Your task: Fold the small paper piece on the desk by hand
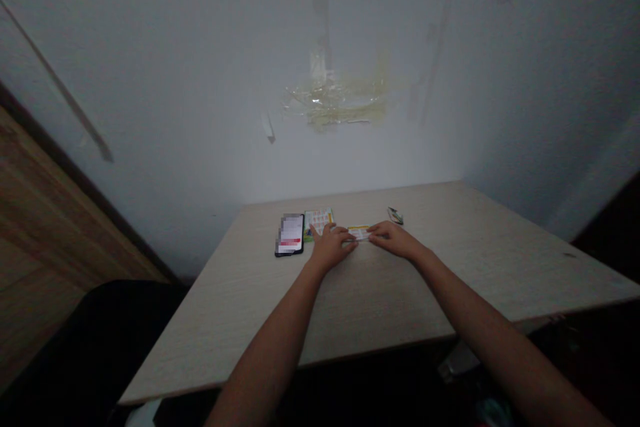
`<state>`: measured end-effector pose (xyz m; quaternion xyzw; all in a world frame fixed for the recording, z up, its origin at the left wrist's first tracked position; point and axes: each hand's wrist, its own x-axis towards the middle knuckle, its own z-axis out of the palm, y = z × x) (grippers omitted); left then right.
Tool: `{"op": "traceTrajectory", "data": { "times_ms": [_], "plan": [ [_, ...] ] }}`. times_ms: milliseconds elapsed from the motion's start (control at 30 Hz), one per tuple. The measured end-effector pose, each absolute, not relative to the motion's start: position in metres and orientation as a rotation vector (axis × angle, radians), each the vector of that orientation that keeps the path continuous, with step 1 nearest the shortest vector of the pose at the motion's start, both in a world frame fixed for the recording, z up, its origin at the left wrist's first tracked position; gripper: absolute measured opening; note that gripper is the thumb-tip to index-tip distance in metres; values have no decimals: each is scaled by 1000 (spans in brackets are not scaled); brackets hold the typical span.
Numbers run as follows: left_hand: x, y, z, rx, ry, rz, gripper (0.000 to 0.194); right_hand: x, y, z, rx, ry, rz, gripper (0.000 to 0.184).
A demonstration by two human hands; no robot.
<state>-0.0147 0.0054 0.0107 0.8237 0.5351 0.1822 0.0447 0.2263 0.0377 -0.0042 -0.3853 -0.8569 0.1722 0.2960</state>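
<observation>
paper strip (359,233): on table (380,293), between hands
left hand (330,245): half open, fingers touching it
right hand (393,238): nearly closed, pinching its end

worktop (390,300): pale, wood-grained; phone (291,235) at left, printed sheet (319,217) beside it, small packet (395,215) at far side.

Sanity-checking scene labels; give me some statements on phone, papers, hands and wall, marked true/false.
1. The phone lies left of the left hand. True.
2. The phone's screen is dark. False: it is lit.
3. Both hands are at the paper strip. True.
4. The clear tape is stuck on the table. False: the clear tape is on the wall.
5. A small item lies beyond the right hand. True.
</observation>
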Motion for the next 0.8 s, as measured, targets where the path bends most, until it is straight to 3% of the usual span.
{"op": "traceTrajectory", "data": {
  "times_ms": [133,467,800],
  "plan": [
    [-14,6,13,2472,1655,586,32,227,36,0,-1083,-2215,525,35],
    [-11,7,14,2360,1693,702,34,230,41,-3,-1185,-2091,513,26],
    [-7,9,11,2364,1679,761,26,216,43,-16,-1358,-2040,242,27]
  ]
}}
